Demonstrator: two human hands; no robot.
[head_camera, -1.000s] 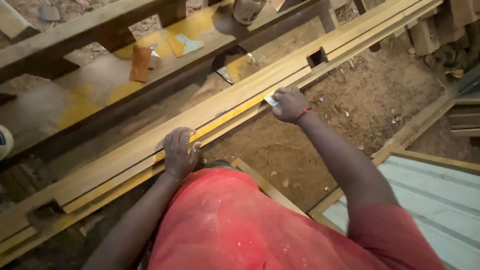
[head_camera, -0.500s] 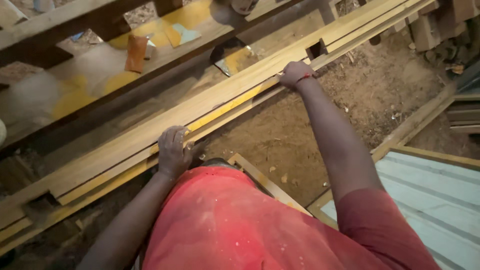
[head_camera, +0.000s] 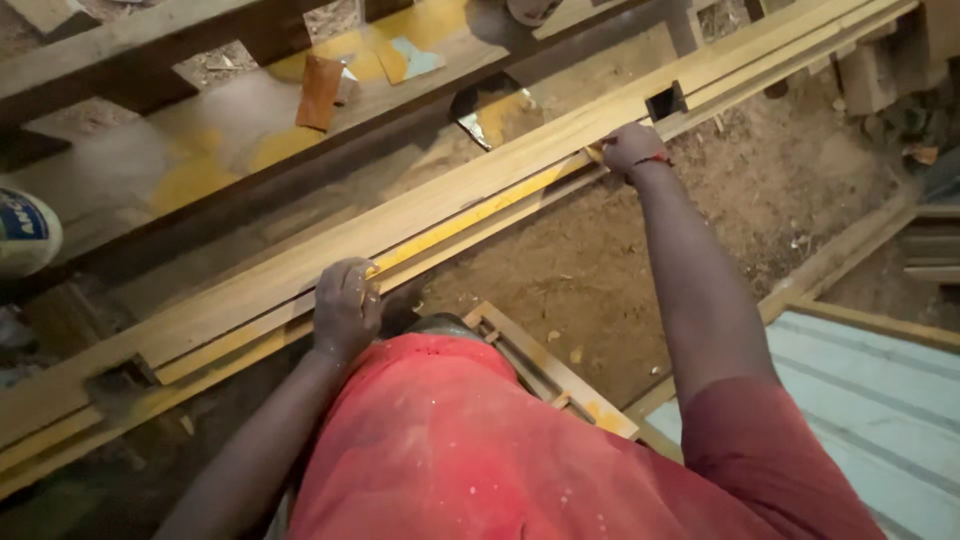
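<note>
A long wooden piece (head_camera: 470, 195) with a yellow-coated groove (head_camera: 470, 222) runs diagonally from lower left to upper right. My left hand (head_camera: 345, 305) presses down on its near edge, fingers curled over the wood. Farther up the piece, my right hand (head_camera: 632, 148) is closed over a small pad that it almost hides, pressed on the groove just below a square notch (head_camera: 663, 102). My red shirt (head_camera: 460, 450) fills the bottom of the view.
Heavy wooden bench beams (head_camera: 150, 60) lie behind the piece, with an orange-brown sheet (head_camera: 320, 92) on them. A white round container (head_camera: 22, 232) sits at the left edge. A pale ribbed panel (head_camera: 880, 400) and a small wooden frame (head_camera: 540, 365) lie on the sawdust ground (head_camera: 760, 190).
My right hand has slid with the pad up the groove toward the notch, the arm stretching out. My left hand has stayed on the wood.
</note>
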